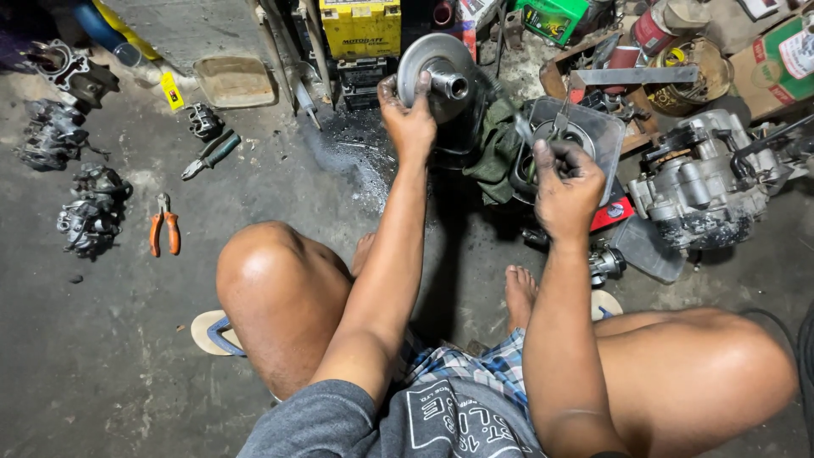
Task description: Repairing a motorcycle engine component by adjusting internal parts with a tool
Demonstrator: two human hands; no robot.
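On a grimy concrete workshop floor (110, 356), the left hand (409, 119) clasps the rim of a metal pulley disc (437, 72), tilting its hub up for access. Just right of that grip, the right hand (564, 187) pinches a thin tool (560, 123) above a clear tub (593, 127).
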